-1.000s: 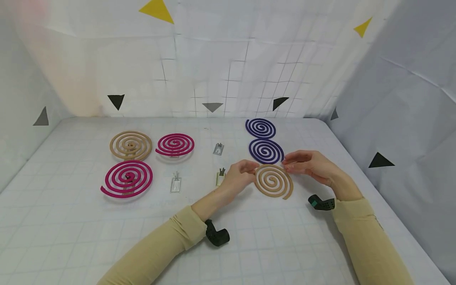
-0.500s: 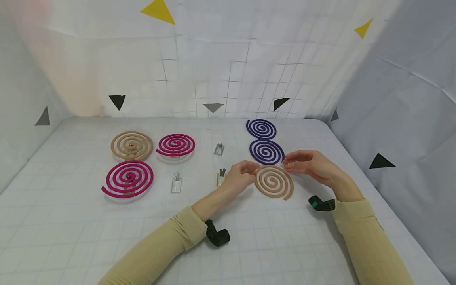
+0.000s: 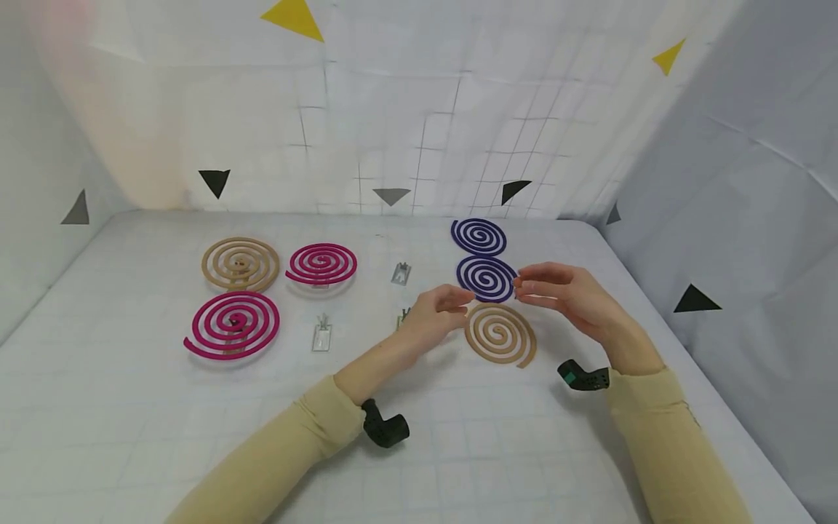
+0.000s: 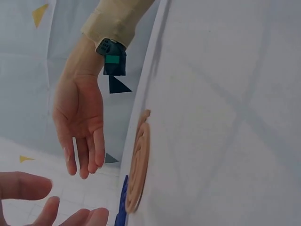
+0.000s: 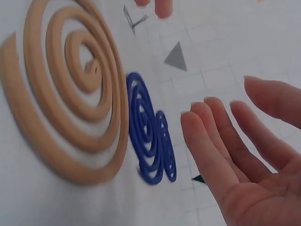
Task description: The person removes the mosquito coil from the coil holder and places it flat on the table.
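A tan mosquito coil (image 3: 499,335) lies flat on the white table between my two hands, below two dark blue mosquito coils. My left hand (image 3: 428,324) hovers just left of the tan coil, its fingers loosely bent and holding nothing. Up and to the right of that coil is my right hand (image 3: 572,298), raised off the table with relaxed, separated fingers. Its fingertips overlap the edge of the nearer blue coil (image 3: 487,279) in the head view. The right wrist view shows a gap between the right fingers and the tan coil (image 5: 89,175).
The farther blue coil (image 3: 480,236) touches the nearer one. At left, another tan coil (image 3: 240,263) and two pink coils, one nearer (image 3: 237,319) and one farther (image 3: 322,262), sit raised on stands. Small metal stands (image 3: 321,338) (image 3: 401,274) lie mid-table; my left hand partly covers another (image 3: 402,317).
Both hands have let go of the tan coil's edges and lifted, the left drifting slightly left and the right rising. The coil stays on the table.
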The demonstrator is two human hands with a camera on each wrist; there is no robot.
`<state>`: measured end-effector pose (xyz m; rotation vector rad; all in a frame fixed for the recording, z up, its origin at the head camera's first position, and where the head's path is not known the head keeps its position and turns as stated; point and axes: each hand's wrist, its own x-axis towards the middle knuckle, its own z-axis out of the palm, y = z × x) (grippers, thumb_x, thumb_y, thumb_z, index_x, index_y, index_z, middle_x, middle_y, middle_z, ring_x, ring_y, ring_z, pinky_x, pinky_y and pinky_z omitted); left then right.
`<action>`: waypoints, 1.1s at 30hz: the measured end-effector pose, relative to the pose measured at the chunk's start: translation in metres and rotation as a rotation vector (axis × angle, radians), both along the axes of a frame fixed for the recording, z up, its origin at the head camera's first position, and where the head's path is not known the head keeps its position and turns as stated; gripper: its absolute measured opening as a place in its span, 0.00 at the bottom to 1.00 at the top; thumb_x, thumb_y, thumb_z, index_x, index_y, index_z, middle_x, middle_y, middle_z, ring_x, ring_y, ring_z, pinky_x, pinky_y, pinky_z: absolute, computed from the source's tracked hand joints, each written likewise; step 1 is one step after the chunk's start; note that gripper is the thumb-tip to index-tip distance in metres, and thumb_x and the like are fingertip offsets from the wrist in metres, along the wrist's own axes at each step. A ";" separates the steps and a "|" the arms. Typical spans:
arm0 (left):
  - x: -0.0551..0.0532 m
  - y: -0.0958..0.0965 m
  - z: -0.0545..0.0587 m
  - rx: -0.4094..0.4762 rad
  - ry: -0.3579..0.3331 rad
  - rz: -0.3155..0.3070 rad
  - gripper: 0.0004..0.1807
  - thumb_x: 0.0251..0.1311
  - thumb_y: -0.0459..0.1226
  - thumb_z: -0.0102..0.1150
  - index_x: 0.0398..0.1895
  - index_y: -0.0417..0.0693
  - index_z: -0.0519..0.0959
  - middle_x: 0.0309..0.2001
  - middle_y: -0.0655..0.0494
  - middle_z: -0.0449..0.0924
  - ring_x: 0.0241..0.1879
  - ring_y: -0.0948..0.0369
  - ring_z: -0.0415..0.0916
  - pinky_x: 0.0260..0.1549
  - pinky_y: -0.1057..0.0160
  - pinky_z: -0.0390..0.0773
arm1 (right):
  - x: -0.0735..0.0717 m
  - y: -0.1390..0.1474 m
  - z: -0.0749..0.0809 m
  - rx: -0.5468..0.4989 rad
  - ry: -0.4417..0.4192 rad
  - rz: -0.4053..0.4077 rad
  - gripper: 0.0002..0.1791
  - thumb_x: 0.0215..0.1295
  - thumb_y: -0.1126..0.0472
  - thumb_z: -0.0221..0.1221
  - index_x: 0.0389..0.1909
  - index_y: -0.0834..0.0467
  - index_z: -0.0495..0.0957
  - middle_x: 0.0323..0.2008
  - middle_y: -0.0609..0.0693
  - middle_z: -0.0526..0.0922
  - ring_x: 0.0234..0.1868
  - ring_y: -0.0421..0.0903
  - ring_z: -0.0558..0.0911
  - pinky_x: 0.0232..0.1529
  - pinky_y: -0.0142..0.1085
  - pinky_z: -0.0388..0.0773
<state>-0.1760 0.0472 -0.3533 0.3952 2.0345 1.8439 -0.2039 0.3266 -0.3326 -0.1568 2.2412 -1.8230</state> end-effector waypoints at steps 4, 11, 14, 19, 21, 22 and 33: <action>0.000 -0.018 0.008 0.004 0.014 -0.004 0.22 0.64 0.30 0.55 0.63 0.43 0.74 0.65 0.44 0.75 0.64 0.52 0.73 0.64 0.54 0.74 | 0.005 -0.014 0.008 -0.060 0.030 -0.003 0.19 0.69 0.61 0.62 0.58 0.63 0.76 0.49 0.50 0.85 0.50 0.45 0.85 0.55 0.35 0.82; -0.003 -0.064 0.014 0.000 0.019 0.026 0.22 0.68 0.31 0.53 0.64 0.41 0.72 0.66 0.44 0.74 0.65 0.52 0.73 0.66 0.52 0.72 | 0.012 -0.049 0.010 -0.102 0.080 -0.010 0.22 0.70 0.62 0.60 0.63 0.61 0.72 0.55 0.57 0.81 0.51 0.45 0.84 0.56 0.36 0.81; -0.005 -0.088 0.017 0.022 0.026 0.045 0.22 0.68 0.31 0.52 0.65 0.41 0.71 0.66 0.43 0.73 0.65 0.50 0.72 0.67 0.50 0.70 | 0.015 -0.063 0.010 -0.059 0.100 -0.034 0.23 0.70 0.61 0.60 0.64 0.58 0.71 0.58 0.57 0.79 0.53 0.47 0.84 0.57 0.35 0.80; -0.013 -0.128 0.025 0.023 0.071 0.076 0.23 0.68 0.32 0.52 0.66 0.38 0.69 0.66 0.43 0.73 0.66 0.48 0.71 0.67 0.51 0.71 | 0.016 -0.083 0.010 -0.083 0.117 -0.102 0.28 0.71 0.62 0.59 0.70 0.57 0.65 0.64 0.59 0.75 0.57 0.48 0.82 0.57 0.31 0.79; -0.018 -0.142 0.028 -0.007 0.084 0.089 0.23 0.69 0.34 0.52 0.65 0.38 0.70 0.65 0.43 0.72 0.65 0.50 0.71 0.66 0.54 0.72 | 0.014 -0.093 0.009 -0.089 0.107 -0.118 0.30 0.72 0.63 0.58 0.72 0.56 0.62 0.67 0.59 0.73 0.59 0.48 0.81 0.56 0.30 0.80; -0.020 -0.149 0.030 -0.021 0.081 0.098 0.22 0.70 0.34 0.52 0.66 0.38 0.69 0.65 0.43 0.72 0.64 0.51 0.72 0.66 0.55 0.72 | 0.012 -0.099 0.009 -0.100 0.101 -0.121 0.30 0.72 0.64 0.58 0.73 0.57 0.62 0.68 0.59 0.72 0.61 0.49 0.80 0.57 0.31 0.79; -0.039 -0.205 0.036 -0.072 0.025 0.273 0.29 0.75 0.43 0.47 0.74 0.42 0.60 0.73 0.45 0.63 0.70 0.53 0.66 0.70 0.58 0.66 | -0.012 -0.170 0.022 -0.155 0.074 -0.080 0.29 0.70 0.66 0.59 0.70 0.57 0.66 0.66 0.57 0.74 0.64 0.52 0.76 0.67 0.42 0.73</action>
